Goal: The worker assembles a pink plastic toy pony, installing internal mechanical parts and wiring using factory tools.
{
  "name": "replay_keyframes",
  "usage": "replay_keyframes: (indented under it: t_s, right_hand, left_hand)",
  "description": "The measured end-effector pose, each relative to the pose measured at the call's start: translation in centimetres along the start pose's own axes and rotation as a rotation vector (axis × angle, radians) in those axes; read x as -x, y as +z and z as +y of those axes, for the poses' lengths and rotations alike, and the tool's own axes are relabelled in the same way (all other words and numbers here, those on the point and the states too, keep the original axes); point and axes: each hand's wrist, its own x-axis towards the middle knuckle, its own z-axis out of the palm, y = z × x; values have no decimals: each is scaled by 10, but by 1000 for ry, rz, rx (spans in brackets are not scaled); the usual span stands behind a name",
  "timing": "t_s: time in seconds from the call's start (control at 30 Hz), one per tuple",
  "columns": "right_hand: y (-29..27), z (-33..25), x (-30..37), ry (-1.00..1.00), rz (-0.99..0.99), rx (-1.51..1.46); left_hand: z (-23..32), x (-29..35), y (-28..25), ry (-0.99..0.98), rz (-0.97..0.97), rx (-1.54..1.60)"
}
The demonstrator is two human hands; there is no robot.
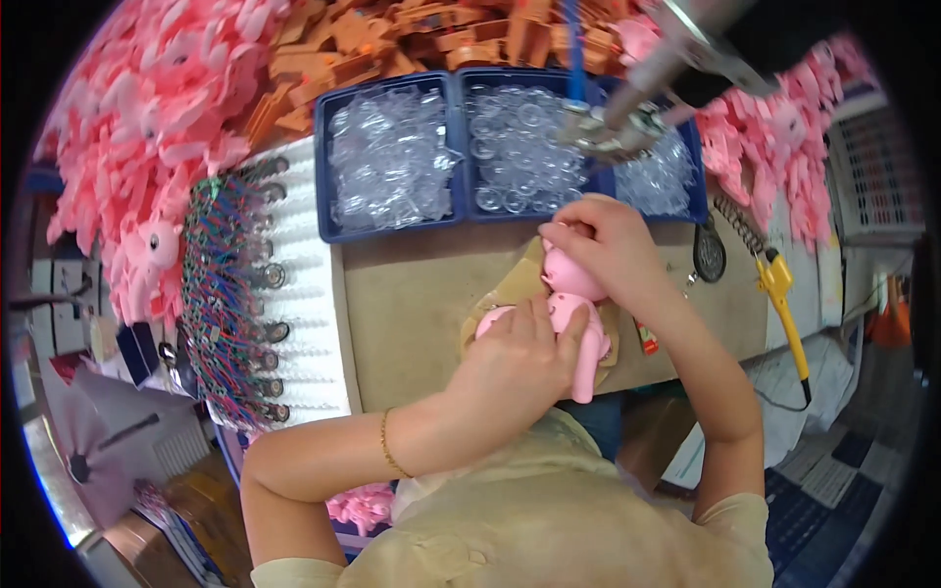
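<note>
Pink toy part (572, 278): on a tan pad (518, 286) at the bench's near edge, right in front of the torso, both hands on it. Left hand (515, 365), gold bracelet (385, 443) on that wrist: fingers together, thumb apart, clamped over the near portion; a pink leg sticks out past the thumb. Right hand (610, 245): fingers curled over the far end, thumb and fingertips close; can't tell if anything is pinched there. Bench top (402, 323) is brown. Left of it, white foam tray (319, 333) with bundles of coloured wires (218, 304). Right: yellow-handled tool (776, 279) with coiled cord. Past the hands, blue bins (392, 234) of clear plastic pieces (392, 162), metal fixture (613, 127) hanging over them. Farthest: orange-brown pieces (421, 41), pink heaps (172, 93) either side.
</note>
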Motion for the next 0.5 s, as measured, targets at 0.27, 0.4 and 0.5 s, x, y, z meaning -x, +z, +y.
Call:
replay_keyframes:
  t_s: [0.27, 0.4, 0.5]
  right_hand:
    - [10, -10, -4, 43, -36, 81]
    - [12, -1, 0, -3, 3, 117]
    - [14, 9, 1, -59, 85, 137]
  left_hand:
    - [-8, 0, -5, 133, -84, -152]
    - [-4, -1, 2, 126, -27, -185]
    - [-4, -7, 5, 138, 7, -108]
